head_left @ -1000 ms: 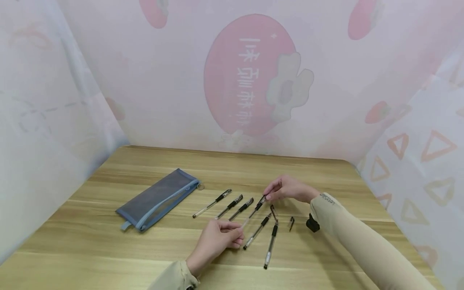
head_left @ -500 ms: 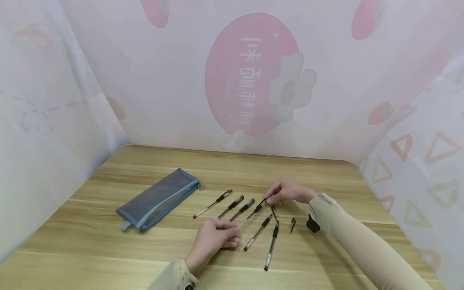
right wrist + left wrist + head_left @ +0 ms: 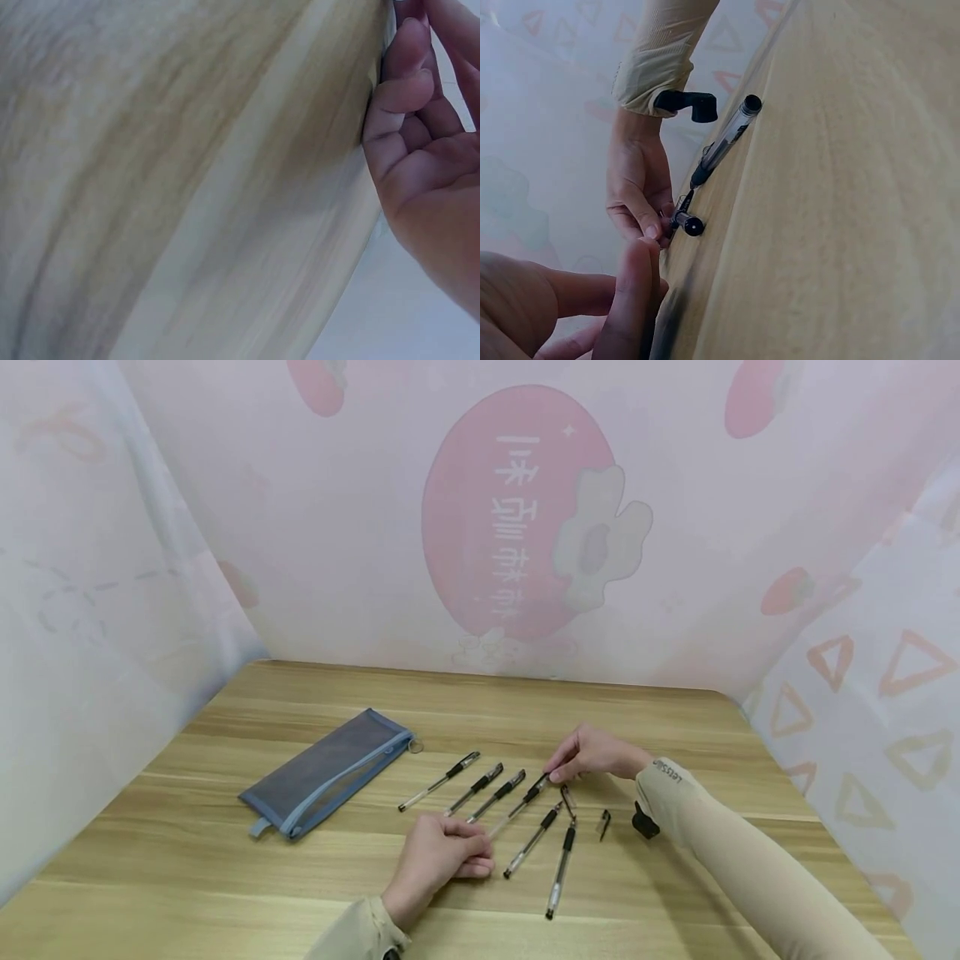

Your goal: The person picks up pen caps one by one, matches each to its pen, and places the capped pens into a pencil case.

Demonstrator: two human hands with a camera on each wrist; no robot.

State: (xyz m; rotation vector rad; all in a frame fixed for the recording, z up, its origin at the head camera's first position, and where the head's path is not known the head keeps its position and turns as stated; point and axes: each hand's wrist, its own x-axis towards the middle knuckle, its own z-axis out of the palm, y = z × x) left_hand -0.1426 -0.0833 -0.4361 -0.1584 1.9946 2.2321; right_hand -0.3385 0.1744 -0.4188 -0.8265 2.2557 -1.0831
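In the head view, my right hand point(image 3: 596, 755) pinches the cap end of a black gel pen point(image 3: 534, 792) between thumb and fingertips. My left hand point(image 3: 441, 862) holds the pen's lower end, which its fingers partly hide. The pen slants low over the table, in line with three other capped pens point(image 3: 458, 767) to its left. To its right lie two uncapped pens, one of them the nearer pen point(image 3: 560, 875). Two loose pen caps point(image 3: 604, 823) rest beside these. The left wrist view shows the right hand point(image 3: 639, 178) just beyond the left fingertips.
A blue-grey mesh zip pouch point(image 3: 330, 772) lies on the left of the wooden table point(image 3: 225, 893), its zip partly open. Printed cloth walls point(image 3: 360, 527) enclose the back and sides. A black device point(image 3: 645, 821) sits at the right wrist.
The pen has come down slightly toward the table, still in both hands. My left hand has shifted a little to the left. Other pens, caps and the pouch stay put.
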